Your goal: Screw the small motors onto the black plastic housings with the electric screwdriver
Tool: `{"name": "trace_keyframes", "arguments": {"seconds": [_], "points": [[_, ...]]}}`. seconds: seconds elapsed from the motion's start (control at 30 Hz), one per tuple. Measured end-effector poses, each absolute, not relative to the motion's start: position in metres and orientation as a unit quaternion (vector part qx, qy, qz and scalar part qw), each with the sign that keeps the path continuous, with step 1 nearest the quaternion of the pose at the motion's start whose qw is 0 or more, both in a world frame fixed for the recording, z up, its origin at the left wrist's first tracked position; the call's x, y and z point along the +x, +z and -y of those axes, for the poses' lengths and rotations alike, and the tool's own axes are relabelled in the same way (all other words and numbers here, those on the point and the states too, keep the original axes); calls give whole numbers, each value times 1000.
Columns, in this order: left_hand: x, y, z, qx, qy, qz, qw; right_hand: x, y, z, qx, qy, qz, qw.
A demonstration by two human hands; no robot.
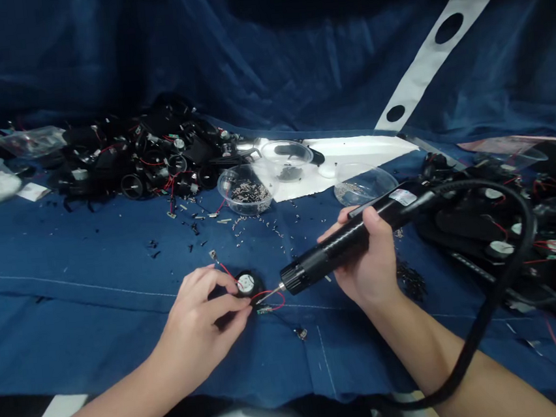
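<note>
My right hand point(370, 272) is wrapped round a black corded electric screwdriver point(328, 249), which points down and to the left. Its thin metal bit reaches the lower right edge of a small round black part point(253, 280) with a white disc on top. With bent fingers, my left hand point(207, 313) steadies that part from the left; the fingertips are close to the bit's tip. Red wires run from the part to a tiny connector point(213, 255) and to a small green board point(265, 310). Whether a screw sits under the bit is too small to tell.
Clear tubs point(246, 201) of small screws stand behind, with loose screws scattered before them. A heap of black parts and wires point(155, 155) lies back left, another heap point(501, 233) at right. The screwdriver's thick cable point(500, 298) loops over my right forearm.
</note>
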State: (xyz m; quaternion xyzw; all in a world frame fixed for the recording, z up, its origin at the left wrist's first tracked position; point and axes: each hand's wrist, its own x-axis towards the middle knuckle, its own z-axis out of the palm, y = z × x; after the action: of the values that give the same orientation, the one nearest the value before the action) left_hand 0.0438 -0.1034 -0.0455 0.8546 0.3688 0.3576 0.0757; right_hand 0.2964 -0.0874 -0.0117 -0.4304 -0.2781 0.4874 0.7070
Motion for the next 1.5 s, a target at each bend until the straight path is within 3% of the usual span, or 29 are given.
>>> {"name": "trace_keyframes", "arguments": {"seconds": [0.33,0.83,1.23,1.5], "points": [[42,-50,102,828,357,-397,170,288,-16,89,-457,467,328,682],[41,-51,104,829,362,-393,166,289,-27,89,-438,442,385,682],[42,-54,97,842,381,-363,122,291,-36,91,-400,406,445,691],[50,-42,107,908,304,-287,-14,290,-34,90,-413,396,453,684]]}}
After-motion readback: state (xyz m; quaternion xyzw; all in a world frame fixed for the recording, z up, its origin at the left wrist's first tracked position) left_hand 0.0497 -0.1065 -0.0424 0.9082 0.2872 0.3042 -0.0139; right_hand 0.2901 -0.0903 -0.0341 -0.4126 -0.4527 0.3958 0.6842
